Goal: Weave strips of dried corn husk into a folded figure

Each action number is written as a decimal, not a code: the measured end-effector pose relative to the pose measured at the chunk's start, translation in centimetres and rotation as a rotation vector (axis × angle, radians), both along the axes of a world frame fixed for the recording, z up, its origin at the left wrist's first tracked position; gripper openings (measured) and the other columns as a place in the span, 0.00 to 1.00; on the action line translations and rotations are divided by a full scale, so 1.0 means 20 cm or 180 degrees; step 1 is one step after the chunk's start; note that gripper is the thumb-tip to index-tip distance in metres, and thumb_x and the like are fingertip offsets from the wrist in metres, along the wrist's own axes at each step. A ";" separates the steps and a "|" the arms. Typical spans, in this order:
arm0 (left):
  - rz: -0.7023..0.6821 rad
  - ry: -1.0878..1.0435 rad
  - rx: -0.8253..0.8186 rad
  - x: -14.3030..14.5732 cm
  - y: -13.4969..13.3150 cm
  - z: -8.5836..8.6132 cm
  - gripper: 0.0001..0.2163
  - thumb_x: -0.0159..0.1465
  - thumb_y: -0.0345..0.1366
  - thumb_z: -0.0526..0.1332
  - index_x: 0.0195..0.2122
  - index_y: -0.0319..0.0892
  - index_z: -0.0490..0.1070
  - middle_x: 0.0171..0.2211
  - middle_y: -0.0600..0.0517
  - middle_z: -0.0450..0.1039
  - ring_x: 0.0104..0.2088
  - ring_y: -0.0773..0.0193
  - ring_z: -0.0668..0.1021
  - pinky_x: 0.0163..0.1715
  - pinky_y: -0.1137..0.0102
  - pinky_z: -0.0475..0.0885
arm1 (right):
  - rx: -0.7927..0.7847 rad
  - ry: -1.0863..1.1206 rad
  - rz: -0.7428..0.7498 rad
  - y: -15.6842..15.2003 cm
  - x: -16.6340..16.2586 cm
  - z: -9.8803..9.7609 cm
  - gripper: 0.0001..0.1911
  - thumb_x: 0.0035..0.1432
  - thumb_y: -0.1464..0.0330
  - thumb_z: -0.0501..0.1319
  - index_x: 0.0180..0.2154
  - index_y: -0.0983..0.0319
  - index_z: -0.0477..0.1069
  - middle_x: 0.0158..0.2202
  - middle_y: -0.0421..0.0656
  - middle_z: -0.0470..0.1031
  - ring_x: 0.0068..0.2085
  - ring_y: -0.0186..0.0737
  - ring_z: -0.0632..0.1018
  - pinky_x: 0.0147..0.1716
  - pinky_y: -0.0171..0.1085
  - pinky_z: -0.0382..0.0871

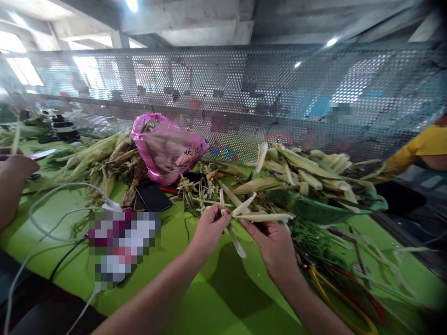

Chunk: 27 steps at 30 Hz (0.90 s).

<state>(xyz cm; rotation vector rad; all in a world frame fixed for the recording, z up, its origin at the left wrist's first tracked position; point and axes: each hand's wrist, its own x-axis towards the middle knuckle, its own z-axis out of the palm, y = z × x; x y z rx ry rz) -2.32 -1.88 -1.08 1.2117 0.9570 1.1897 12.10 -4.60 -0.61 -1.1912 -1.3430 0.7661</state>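
Note:
Pale corn husk strips [247, 205], folded across one another in a small star-like shape, are held above the green table between my two hands. My left hand [209, 230] pinches the crossing of the strips between thumb and fingers. On the other side, my right hand [274, 242] has its fingers closed on a long strip that points right. One strip end hangs down below the crossing. Just behind my hands lies a heap of small husk pieces [199, 193].
A green basket [324, 207] heaped with corn husks [307, 170] stands right. Yellow and red looped handles [344, 298] lie near my right forearm. A pink bag [167, 153], a black phone [153, 196] and a white cable [38, 228] are left. Other people's arms show at both sides.

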 end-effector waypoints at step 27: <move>-0.0562 -0.0114 0.0017 0.02 -0.03 0.01 0.06 0.58 0.31 0.59 0.35 0.40 0.63 0.29 0.54 0.65 0.29 0.70 0.69 0.31 0.72 0.65 | 0.0244 -0.0998 0.0225 -0.01 0.04 0.08 0.08 0.59 0.63 0.59 0.34 0.59 0.73 0.32 0.41 0.77 0.34 0.41 0.75 0.36 0.38 0.68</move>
